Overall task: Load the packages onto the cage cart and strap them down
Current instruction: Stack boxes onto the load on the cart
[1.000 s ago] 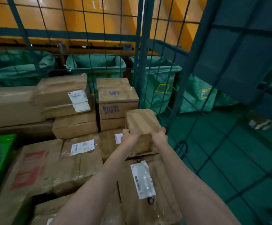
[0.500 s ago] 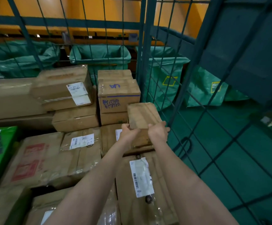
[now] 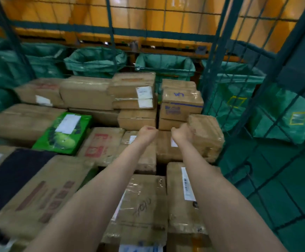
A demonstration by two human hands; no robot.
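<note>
Your left hand (image 3: 147,132) is clear of the box (image 3: 207,137), fingers curled in and holding nothing. Your right hand (image 3: 181,135) sits against the box's left side; blur hides whether it grips. The box lies on top of the stacked packages (image 3: 137,117) in the far right corner, just beside the cage wall (image 3: 268,79).

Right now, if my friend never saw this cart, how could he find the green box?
Look inside the wire cage cart, at its layer of brown cardboard packages. The green box lies left of the middle, beyond a dark package. It is the only bright green one, with a white label and green fruit pictured on top.
</note>
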